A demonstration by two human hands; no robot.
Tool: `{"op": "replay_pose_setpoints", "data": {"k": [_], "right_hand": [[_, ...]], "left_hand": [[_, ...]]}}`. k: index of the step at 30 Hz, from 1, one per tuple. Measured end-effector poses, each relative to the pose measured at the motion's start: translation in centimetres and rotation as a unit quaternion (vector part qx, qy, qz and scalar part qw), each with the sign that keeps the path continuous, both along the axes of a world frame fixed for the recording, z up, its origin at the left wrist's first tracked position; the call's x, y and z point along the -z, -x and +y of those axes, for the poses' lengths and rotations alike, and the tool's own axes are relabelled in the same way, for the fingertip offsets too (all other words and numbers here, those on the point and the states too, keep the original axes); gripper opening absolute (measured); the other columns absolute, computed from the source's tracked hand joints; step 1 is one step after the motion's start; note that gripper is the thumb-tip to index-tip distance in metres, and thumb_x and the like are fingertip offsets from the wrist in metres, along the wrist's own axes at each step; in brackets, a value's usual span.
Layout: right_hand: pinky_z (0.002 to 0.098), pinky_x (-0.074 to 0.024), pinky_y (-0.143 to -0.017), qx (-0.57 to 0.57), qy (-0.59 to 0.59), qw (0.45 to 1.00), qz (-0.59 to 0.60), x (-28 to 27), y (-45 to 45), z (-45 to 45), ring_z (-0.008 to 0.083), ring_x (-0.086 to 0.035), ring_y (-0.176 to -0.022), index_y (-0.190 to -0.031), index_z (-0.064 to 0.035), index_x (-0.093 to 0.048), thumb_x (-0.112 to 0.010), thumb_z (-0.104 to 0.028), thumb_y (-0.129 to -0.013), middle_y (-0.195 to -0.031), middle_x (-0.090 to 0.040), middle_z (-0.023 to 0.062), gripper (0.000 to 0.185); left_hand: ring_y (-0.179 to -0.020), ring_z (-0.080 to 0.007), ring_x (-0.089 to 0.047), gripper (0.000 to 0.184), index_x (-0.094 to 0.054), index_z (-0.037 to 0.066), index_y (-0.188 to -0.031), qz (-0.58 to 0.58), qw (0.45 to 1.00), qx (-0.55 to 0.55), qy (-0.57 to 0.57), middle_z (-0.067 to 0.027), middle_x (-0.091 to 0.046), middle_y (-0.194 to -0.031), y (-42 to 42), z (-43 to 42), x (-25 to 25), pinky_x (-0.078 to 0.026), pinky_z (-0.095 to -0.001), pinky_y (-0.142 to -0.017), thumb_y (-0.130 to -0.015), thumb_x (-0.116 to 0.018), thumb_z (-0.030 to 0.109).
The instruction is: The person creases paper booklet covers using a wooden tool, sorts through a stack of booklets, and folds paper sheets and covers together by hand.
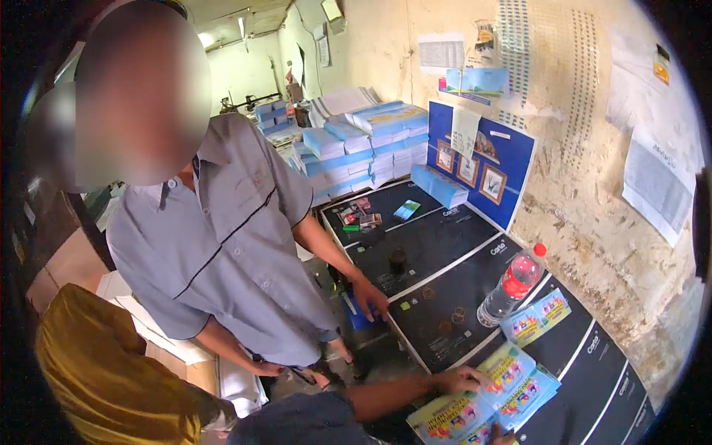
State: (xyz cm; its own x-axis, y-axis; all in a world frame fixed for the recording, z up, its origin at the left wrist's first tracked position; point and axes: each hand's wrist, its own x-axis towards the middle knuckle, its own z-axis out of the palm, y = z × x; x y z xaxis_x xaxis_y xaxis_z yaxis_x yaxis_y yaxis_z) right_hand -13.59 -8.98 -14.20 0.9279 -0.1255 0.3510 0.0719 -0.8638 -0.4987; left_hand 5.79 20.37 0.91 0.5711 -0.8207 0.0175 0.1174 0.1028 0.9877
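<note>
My left hand point(460, 380) reaches in from the bottom, its fingers bent and pinched at the edge of a colourful printed cover point(508, 368). Only a finger or two of my right hand point(503, 434) show at the bottom edge, touching the printed sheets; the rest is out of frame. More yellow, green and blue covers point(452, 417) overlap beneath and beside my hands. Beyond them lies another printed cover point(535, 317), next to a clear plastic bottle point(512, 288) with a red cap and label. Several rubber bands point(458, 317) lie on the black table surface point(486, 256).
A person in a grey shirt point(245, 245) stands across the table, one hand point(368, 298) at its edge. Stacks of blue-covered books point(363, 144) stand behind. A blue board point(482, 167) leans against the wall. A dark cup point(398, 259) and small packets point(361, 215) lie farther back.
</note>
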Motion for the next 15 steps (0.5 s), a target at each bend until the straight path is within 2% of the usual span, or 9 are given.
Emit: {"op": "replay_pose_setpoints", "data": {"k": [1,2,3,5,7,8,10,13,15], "right_hand": [[0.0436,-0.0465,-0.076,-0.083,-0.207,0.975,-0.007,-1.9,-1.1,0.8,0.0343,-0.061,-0.082,-0.129,-0.0043,-0.063,-0.055,-0.013,-0.09,-0.109,-0.069,0.0204,0.041],[0.0428,-0.0459,-0.071,0.065,-0.082,0.991,0.088,-4.7,-0.3,2.5,0.0331,-0.059,-0.076,-0.126,0.0007,-0.063,-0.054,-0.016,-0.089,-0.095,-0.069,0.0203,0.041],[0.0413,-0.045,-0.069,0.031,-0.118,0.993,0.005,-1.8,-1.4,1.3,0.0305,-0.056,-0.072,-0.126,0.0014,-0.063,-0.052,-0.018,-0.091,-0.087,-0.065,0.018,0.042],[0.0397,-0.0441,-0.066,-0.005,-0.149,0.986,-0.079,-0.7,-2.4,0.7,0.028,-0.054,-0.069,-0.127,0.002,-0.062,-0.051,-0.021,-0.093,-0.079,-0.062,0.0157,0.043],[0.0359,-0.042,-0.063,0.073,-0.325,0.931,0.146,-2.6,-1.3,2.2,0.0222,-0.05,-0.067,-0.13,0.0012,-0.06,-0.046,-0.026,-0.095,-0.076,-0.055,0.0101,0.047],[0.0359,-0.042,-0.063,0.073,-0.325,0.931,0.147,-4.7,-1.1,3.0,0.0222,-0.05,-0.067,-0.13,0.0012,-0.06,-0.046,-0.026,-0.095,-0.076,-0.055,0.0101,0.047],[0.033,-0.0391,-0.059,-0.072,-0.316,0.939,0.114,-8.3,-1.1,4.0,0.0172,-0.047,-0.065,-0.129,0.0015,-0.061,-0.042,-0.032,-0.098,-0.077,-0.056,0.0089,0.049],[0.0373,-0.04,-0.066,-0.113,-0.26,0.956,0.075,-4.8,-0.9,2.2,0.0195,-0.05,-0.067,-0.132,0.0022,-0.059,-0.037,-0.035,-0.102,-0.082,-0.06,0.0095,0.053],[0.039,-0.0396,-0.074,-0.125,-0.24,0.961,0.053,-4.4,-0.6,1.8,0.0212,-0.055,-0.074,-0.135,0.0017,-0.056,-0.034,-0.035,-0.103,-0.091,-0.064,0.0111,0.053]], "left_hand": [[-0.117,-0.0188,-0.057,0.053,-0.047,0.002,-0.142,0.018,1.0,-0.001,-0.007,-0.0133,-0.057,-0.136,1.1,-1.2,-0.9,-0.043,-0.034,-0.102,-0.091,-0.06,0.009],[-0.12,-0.0189,-0.055,0.065,-0.038,0.004,-0.149,0.038,0.999,-0.002,-0.013,-0.0139,-0.053,-0.141,1.8,-2.1,-0.8,-0.043,-0.0339,-0.102,-0.09,-0.061,0.008],[-0.12,-0.0189,-0.055,0.065,-0.038,0.004,-0.149,0.035,0.999,-0.005,-0.008,-0.0139,-0.053,-0.141,2.1,-3.1,0.4,-0.043,-0.0339,-0.102,-0.09,-0.061,0.008],[-0.125,-0.022,-0.051,0.081,-0.019,0.012,-0.158,-0.205,0.977,-0.053,-0.006,-0.0143,-0.046,-0.147,2.9,-5.1,2.6,-0.041,-0.0344,-0.105,-0.09,-0.063,0.009],[-0.129,-0.0225,-0.047,0.084,-0.017,0.012,-0.158,-0.109,0.994,-0.033,0.003,-0.0149,-0.041,-0.151,2.9,-5.3,2.5,-0.039,-0.0347,-0.107,-0.089,-0.064,0.009],[-0.131,-0.0223,-0.045,0.083,-0.018,0.012,-0.158,-0.093,0.995,-0.035,0.007,-0.0148,-0.039,-0.153,2.9,-5.3,3.1,-0.039,-0.0346,-0.107,-0.089,-0.064,0.009],[-0.137,-0.022,-0.039,0.081,-0.018,0.013,-0.158,-0.061,0.997,-0.041,0.015,-0.0146,-0.034,-0.156,2.8,-5.3,3.9,-0.037,-0.0344,-0.109,-0.091,-0.063,0.008],[-0.126,-0.0181,-0.048,0.064,-0.023,0.01,-0.156,0.004,0.999,-0.033,0.03,-0.0111,-0.044,-0.15,3.1,-4.7,3.3,-0.04,-0.0331,-0.106,-0.1,-0.053,0.013],[-0.128,-0.018,-0.046,0.062,-0.023,0.009,-0.156,-0.038,0.998,-0.042,0.025,-0.0113,-0.043,-0.151,2.3,-5.0,4.8,-0.039,-0.0329,-0.107,-0.101,-0.051,0.015]]}}
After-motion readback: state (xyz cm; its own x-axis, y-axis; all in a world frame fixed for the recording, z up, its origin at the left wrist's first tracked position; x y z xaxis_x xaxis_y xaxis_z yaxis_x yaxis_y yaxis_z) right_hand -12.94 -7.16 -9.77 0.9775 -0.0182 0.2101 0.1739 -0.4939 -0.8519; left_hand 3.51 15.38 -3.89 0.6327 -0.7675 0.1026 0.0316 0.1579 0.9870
